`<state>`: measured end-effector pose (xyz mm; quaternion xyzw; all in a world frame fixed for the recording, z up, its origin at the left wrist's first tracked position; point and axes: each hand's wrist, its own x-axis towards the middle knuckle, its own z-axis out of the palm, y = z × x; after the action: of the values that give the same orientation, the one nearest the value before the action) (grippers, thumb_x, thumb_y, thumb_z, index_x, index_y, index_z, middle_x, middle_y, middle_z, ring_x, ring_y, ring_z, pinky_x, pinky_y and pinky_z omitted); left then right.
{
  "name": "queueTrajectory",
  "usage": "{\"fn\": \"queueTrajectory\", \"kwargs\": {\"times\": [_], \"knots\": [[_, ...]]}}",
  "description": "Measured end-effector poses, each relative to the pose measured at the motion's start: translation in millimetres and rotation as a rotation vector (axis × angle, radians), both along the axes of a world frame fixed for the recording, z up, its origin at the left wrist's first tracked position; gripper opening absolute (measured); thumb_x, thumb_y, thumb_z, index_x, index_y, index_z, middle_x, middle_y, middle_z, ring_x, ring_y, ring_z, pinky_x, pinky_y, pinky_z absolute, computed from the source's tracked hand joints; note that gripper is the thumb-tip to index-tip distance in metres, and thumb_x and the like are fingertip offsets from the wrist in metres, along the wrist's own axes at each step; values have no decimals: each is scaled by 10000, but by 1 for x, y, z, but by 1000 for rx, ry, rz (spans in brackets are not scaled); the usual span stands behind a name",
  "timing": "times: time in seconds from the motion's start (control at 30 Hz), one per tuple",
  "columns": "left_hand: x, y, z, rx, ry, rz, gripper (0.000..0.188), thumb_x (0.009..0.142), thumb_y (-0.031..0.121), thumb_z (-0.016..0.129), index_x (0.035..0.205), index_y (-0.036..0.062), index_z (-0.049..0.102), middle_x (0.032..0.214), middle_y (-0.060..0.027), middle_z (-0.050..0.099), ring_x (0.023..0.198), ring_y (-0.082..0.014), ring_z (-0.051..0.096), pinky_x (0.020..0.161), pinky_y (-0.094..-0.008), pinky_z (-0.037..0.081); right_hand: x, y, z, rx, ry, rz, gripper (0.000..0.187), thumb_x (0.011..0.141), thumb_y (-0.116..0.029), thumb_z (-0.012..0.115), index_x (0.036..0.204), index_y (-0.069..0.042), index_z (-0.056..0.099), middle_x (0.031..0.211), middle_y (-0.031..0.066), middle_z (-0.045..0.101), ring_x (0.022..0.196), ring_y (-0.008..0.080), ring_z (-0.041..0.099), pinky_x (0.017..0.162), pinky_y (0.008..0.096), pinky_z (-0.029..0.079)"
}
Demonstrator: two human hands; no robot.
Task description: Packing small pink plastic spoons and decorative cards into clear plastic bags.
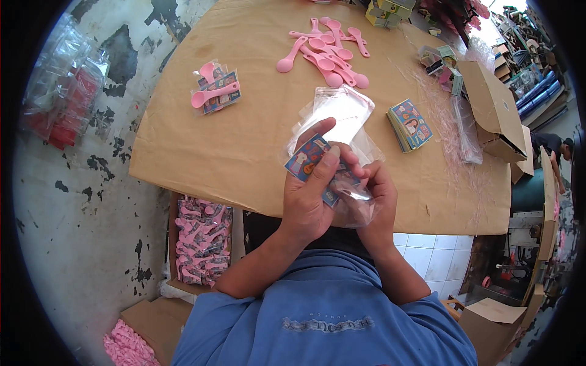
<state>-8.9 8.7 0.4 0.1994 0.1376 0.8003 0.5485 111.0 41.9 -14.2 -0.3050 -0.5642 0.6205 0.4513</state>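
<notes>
Blue-shirted shoulders fill the bottom of the view, above them the brown-paper-covered table. Over its near edge both hands work together: the left hand curls its fingers around a printed card, thumb pressed on top, while the right hand pinches a clear plastic bag. Holding the bag mouth wide and the card straight would probably ease the fit. Pink spoons lie well beyond.

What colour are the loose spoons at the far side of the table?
Pink, plain in the head view: the loose spoons.
</notes>
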Motion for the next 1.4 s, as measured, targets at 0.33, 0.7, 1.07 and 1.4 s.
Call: {"fn": "queueTrajectory", "kwargs": {"times": [0.33,0.7,1.07,1.4], "knots": [[-59,-2,-8,-196,-212,234,358,1081,216,540,1424,126,489,858,2,567,765,-80,571,817,-294,541,22,31,54,809,-432,37,160,841,23,761,973,-53,713,835,61,633,715,142,628,605,264,496],[-80,-25,-16,-217,-141,282,399,1070,310,565,1413,121,486,924,-6,574,814,-90,587,855,-313,543,-64,259,45,799,-953,-111,273,935,-229,683,1105,-17,708,884,156,733,861,323,708,776,423,540],[-98,-36,-25,-250,-103,368,485,1069,408,540,1416,73,486,974,-30,609,856,-121,623,891,-334,540,-88,339,9,878,-1121,-36,284,875,-245,737,1019,-3,699,955,202,728,922,365,695,824,443,536],[-87,-26,-27,-257,-41,302,454,1066,410,546,1372,77,515,961,-22,616,846,-119,630,873,-330,550,-70,316,26,648,-997,201,254,867,-190,764,1046,-25,695,867,97,697,750,186,644,666,338,515]]}}
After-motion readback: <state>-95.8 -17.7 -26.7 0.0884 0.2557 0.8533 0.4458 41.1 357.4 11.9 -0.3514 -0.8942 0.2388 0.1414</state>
